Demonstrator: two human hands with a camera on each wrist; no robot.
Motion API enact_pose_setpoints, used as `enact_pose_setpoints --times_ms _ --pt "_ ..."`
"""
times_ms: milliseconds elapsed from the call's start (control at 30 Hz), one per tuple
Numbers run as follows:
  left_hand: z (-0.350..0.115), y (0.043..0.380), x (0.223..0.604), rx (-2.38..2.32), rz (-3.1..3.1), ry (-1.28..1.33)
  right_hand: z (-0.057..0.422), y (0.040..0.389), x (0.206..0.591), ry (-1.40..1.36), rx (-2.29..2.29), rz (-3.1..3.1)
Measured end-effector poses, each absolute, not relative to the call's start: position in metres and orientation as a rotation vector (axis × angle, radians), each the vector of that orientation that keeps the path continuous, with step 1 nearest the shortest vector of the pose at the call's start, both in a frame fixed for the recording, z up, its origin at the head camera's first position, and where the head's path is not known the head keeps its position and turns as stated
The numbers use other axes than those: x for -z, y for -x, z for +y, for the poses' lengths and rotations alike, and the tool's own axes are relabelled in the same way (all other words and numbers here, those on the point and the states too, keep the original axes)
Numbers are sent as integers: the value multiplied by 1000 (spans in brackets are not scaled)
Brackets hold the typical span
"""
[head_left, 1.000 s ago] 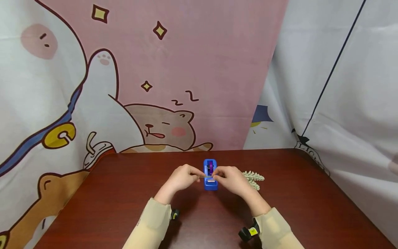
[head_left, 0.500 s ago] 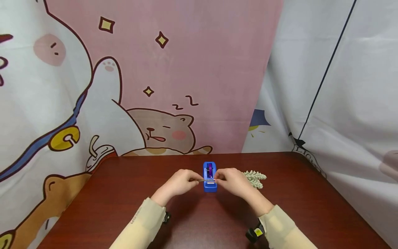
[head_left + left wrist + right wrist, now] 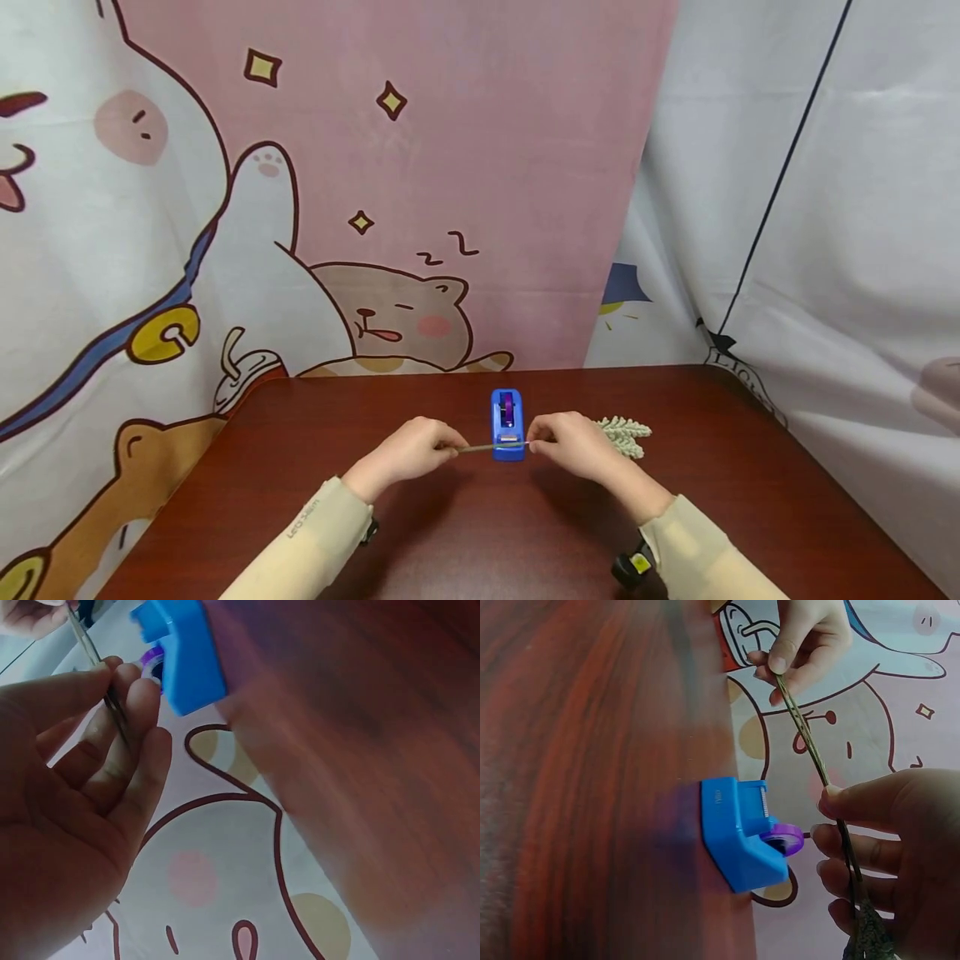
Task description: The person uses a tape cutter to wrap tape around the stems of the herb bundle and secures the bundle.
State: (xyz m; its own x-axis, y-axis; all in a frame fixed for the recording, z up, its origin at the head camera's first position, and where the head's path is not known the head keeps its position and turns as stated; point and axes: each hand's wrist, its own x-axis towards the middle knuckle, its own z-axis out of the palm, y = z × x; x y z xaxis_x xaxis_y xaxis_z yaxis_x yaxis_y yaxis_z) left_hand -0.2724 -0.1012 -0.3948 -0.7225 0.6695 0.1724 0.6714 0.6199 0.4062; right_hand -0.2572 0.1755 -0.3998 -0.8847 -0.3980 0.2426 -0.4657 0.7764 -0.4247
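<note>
Between the hands runs a thin bundle of green stems (image 3: 804, 729), level in the head view. My left hand (image 3: 418, 447) pinches one end with thumb and fingers. My right hand (image 3: 573, 446) pinches the stems farther along, close to their pale green, knobbly heads (image 3: 626, 435), which stick out beyond it to the right. A dark green textured part (image 3: 871, 934) shows under the right fingers in the right wrist view. Behind the stems stands a blue tape dispenser (image 3: 731, 832) with a purple tape roll (image 3: 784, 838). Both hands are apart from it, one on each side.
The dark reddish-brown table (image 3: 480, 533) extends in front of and around the dispenser. A cartoon-printed cloth (image 3: 525, 208) hangs along its back edge, and a whitish cloth (image 3: 825, 250) hangs at the right. Black wrist cameras (image 3: 633, 567) are strapped at the sleeves.
My left hand has moved left and nearer, exposing a longer stretch of stems. The right hand has shifted slightly right and nearer. The dispenser stays put on the table while the head view tilts a little.
</note>
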Motion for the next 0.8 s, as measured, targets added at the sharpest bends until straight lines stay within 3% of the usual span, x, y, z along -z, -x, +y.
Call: enact_pose_setpoints --times_ms 800 --pt "-109 262 431 480 -2811 1326 167 243 436 -774 -697 -2902"
